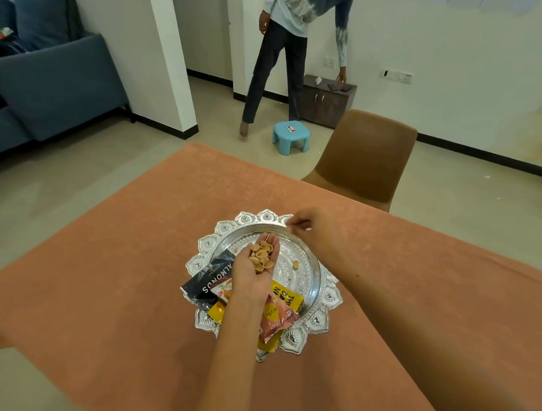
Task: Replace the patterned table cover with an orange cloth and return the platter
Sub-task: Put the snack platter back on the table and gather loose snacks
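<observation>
An orange cloth [135,240] covers the whole table. The ornate silver platter [315,283] sits on it in the middle. Several snack packets [214,278] lie in the platter's near half, one black and marked ALMONDS. My left hand [256,267] is held palm up over the platter and cups a heap of nut shells [262,256]. One loose shell [295,263] lies on the platter's bare metal. My right hand [310,225] hovers over the platter's far rim, its fingertips pinched together on something small that I cannot make out.
A brown chair [366,159] stands at the table's far right edge. Beyond it are a blue plastic stool [291,136] and a low dark cabinet [327,102]. Another person [289,51] stands bent toward the cabinet. A blue sofa [44,84] sits at the far left.
</observation>
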A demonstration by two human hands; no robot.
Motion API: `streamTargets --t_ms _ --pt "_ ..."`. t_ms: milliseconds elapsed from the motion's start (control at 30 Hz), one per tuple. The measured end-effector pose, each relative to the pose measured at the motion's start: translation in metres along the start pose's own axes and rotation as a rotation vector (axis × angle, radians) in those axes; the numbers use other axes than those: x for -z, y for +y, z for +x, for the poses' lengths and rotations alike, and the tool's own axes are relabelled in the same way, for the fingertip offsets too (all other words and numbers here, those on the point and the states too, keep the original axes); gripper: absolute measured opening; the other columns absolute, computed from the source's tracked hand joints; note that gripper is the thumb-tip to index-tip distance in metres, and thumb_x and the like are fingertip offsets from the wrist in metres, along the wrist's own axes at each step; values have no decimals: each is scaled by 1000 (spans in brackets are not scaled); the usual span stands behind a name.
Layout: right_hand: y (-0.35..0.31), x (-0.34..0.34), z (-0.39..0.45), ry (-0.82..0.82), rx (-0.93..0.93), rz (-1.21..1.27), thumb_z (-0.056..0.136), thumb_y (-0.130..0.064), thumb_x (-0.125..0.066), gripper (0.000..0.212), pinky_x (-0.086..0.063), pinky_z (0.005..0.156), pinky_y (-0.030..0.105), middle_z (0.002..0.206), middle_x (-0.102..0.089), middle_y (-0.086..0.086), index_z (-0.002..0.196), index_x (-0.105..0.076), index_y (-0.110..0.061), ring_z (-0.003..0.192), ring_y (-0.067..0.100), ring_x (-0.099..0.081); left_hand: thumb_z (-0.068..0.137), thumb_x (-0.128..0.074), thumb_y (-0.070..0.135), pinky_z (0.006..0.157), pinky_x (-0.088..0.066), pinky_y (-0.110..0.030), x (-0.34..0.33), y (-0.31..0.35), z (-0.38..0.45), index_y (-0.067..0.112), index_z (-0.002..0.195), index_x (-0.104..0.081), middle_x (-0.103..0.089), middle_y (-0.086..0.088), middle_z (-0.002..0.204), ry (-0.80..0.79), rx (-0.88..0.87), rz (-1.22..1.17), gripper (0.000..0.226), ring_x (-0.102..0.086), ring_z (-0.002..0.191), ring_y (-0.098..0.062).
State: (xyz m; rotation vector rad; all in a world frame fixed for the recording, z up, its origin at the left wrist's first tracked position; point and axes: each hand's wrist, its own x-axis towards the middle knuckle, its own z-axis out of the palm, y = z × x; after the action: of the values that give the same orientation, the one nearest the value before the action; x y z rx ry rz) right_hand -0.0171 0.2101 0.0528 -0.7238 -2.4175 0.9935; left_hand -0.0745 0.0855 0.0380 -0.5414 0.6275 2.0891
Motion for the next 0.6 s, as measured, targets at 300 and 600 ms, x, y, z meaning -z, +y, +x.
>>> streamTargets --t_ms 300,600 --pt "50 -47 -50 -289 103 -631 82 6 -55 24 -46 67 30 108 -59 8 98 -69 -5 93 24 -58 103 -33 14 72 -55 -37 3 5 -2 -8 95 -58 -63 -20 92 6 -26 31 35 -63 87 -27" --pt "-15 -6 -38 114 112 140 82 0 -66 8 -51 69 16 81 -63 -8 85 -71 -6 73 5 -62 102 -33 10 74 -57 -32 2 -2 -2 -4 88 -59 -65 -15 83 15 -46 39 33 -65 77 -21"
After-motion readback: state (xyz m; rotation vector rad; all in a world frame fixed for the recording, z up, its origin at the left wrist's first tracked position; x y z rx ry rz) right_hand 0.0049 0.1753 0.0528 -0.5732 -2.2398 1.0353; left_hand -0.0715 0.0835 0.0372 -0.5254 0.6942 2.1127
